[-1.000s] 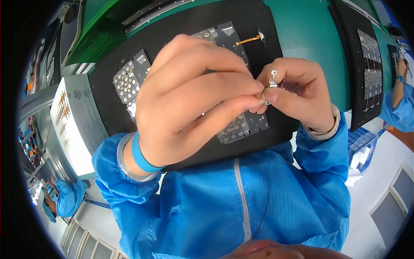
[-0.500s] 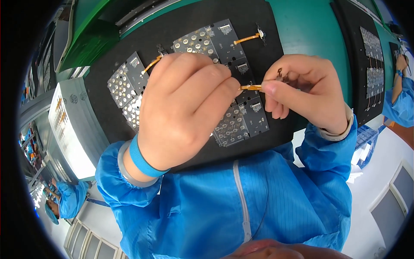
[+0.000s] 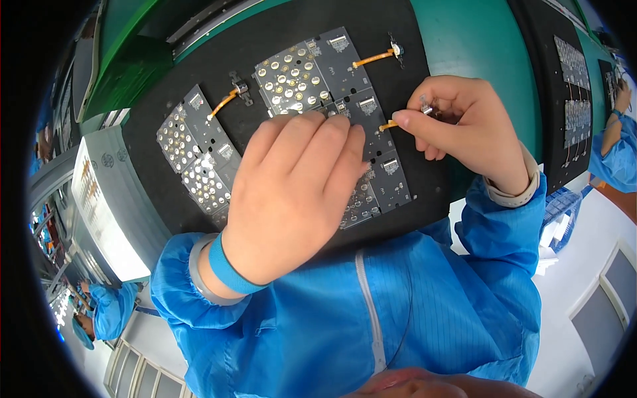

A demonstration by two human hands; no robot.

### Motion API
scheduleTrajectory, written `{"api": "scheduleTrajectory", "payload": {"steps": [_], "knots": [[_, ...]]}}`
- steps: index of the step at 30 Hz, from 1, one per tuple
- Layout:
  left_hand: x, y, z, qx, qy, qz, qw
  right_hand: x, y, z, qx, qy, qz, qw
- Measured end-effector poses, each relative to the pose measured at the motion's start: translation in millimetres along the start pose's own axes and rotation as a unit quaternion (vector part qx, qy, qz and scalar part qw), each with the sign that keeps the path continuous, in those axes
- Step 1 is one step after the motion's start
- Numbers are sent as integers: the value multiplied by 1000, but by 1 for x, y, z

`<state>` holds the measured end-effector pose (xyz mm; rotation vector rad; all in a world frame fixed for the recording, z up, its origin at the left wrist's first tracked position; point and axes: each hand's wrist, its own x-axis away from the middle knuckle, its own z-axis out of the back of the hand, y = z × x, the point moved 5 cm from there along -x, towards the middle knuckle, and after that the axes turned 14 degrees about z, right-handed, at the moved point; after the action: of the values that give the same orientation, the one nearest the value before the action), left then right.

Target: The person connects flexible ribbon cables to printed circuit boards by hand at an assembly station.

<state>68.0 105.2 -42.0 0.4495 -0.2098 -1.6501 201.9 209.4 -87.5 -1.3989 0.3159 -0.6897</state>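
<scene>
My right hand (image 3: 458, 129) pinches an orange flex cable (image 3: 387, 125) between thumb and fingers. A small metal part (image 3: 426, 106) shows among its fingers. The cable's free end lies at the edge of a dark circuit board panel (image 3: 348, 69) with rows of round silver pads. Over the lower middle of that panel lies my left hand (image 3: 298, 179), palm down, fingers side by side and holding nothing visible; it hides part of the boards. Another flex cable (image 3: 373, 58) with a metal connector sticks out from the panel's upper right.
Beneath the boards is a black mat (image 3: 292, 23) on a green bench (image 3: 464, 40). A second panel (image 3: 189, 142) with its own orange cable (image 3: 224, 104) lies left. At left stands a white tray (image 3: 99, 205) of orange strips. More boards (image 3: 576, 123) lie far right, near a co-worker's blue sleeve (image 3: 607, 149).
My left hand has let go of the orange cable and moved down and left onto the boards. The right hand still pinches the cable, slightly further left. The panels have shifted slightly.
</scene>
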Motion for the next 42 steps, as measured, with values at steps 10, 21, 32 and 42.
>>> {"api": "scheduleTrajectory", "payload": {"steps": [10,21,32,42], "knots": [[1,1,-8,-60,-10,8,998,0,2,1,6,-9,3,1000],[0,8,-14,-145,-7,-21,989,3,0,3,10,2,3,1000],[2,10,4,126,40,-78,988,34,-8,-6,-221,-105,-29,969],[10,20,7,103,120,-121,980,39,-18,-18,-165,-71,-61,982]]}}
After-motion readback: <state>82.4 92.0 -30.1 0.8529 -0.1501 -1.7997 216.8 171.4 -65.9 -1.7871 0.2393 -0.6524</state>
